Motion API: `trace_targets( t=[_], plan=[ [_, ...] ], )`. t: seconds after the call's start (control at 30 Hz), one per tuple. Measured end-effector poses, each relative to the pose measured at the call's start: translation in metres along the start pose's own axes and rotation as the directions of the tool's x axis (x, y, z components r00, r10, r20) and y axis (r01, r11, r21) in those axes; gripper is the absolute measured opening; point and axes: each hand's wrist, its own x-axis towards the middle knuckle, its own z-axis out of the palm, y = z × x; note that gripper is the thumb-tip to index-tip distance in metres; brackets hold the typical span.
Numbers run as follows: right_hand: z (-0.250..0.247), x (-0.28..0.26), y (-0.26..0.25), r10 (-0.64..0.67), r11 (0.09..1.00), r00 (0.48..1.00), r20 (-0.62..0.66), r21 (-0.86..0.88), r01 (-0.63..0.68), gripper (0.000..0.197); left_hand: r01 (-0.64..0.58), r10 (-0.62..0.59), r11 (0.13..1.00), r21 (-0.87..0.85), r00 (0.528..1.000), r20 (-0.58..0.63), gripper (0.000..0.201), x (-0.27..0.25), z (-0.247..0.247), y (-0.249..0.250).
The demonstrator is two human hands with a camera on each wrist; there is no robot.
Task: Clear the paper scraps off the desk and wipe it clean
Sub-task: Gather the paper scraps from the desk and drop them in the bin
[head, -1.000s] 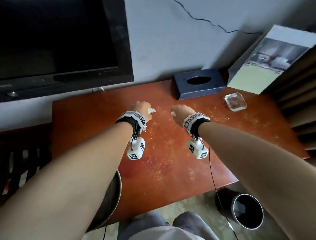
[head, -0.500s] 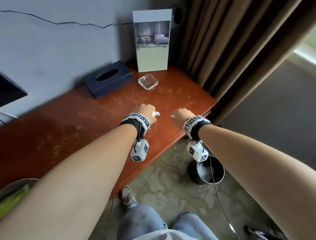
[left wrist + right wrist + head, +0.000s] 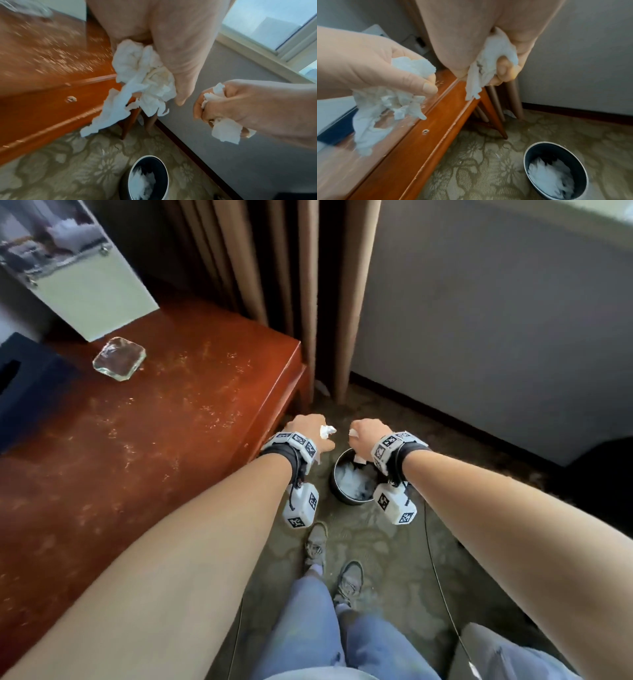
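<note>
The round waste bin (image 3: 352, 481) stands on the carpet just off the desk (image 3: 137, 440) corner, below both fists. The right hand (image 3: 366, 433), clenched on a paper wad (image 3: 489, 65), hangs nearly over its rim; the left hand (image 3: 305, 428), gripping crumpled tissue (image 3: 144, 75), sits deskward.

- Crumpled white paper scraps (image 3: 142, 75) bunched in the left hand (image 3: 305, 428), another wad (image 3: 489, 65) in the right hand (image 3: 366, 431)
- Reddish wooden desk (image 3: 171, 412), speckled with pale streaks
</note>
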Motion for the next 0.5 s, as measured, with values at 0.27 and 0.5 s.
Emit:
trace_targets(
  t=[0.27, 0.5],
  plan=[
    [0.102, 0.099, 0.122, 0.273, 0.921, 0.956, 0.111, 0.256, -0.293, 0.033, -0.013, 0.013, 1.0, -0.005, 0.976, 0.218, 0.055, 0.152, 0.131, 0.031],
    [0.251, 0.212, 0.199, 0.298, 0.872, 0.929, 0.219, 0.333, -0.358, 0.062, -0.048, 0.037, 0.998, 0.038, 0.967, 0.254, 0.06, 0.292, 0.293, 0.022]
  ],
)
